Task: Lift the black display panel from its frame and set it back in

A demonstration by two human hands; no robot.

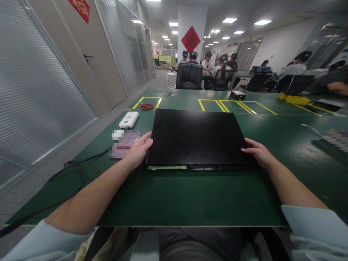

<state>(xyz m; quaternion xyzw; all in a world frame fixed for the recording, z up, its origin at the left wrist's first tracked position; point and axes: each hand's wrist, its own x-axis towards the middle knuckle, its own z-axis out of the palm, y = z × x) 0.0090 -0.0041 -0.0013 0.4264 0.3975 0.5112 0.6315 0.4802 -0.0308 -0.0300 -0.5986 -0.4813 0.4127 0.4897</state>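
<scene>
A flat black display panel (197,137) is held by its two short sides above the green table. My left hand (140,150) grips its left edge, thumb on the front face and fingers behind. On the opposite side, my right hand (257,152) pinches the right edge in the same way. Below the panel's near edge shows a strip of green circuit board (167,168), with a dark frame (212,168) beside it. Whether the panel touches that frame, I cannot tell. The undersides and the fingers behind the panel are hidden.
Left of the panel lie a phone (123,145), a white power bank (129,119) and red-handled scissors (146,106). A black cable (73,163) crosses the table's left edge. Farther back are yellow tape outlines (209,100), a small black box (237,95) and a yellow item (293,98). People sit beyond.
</scene>
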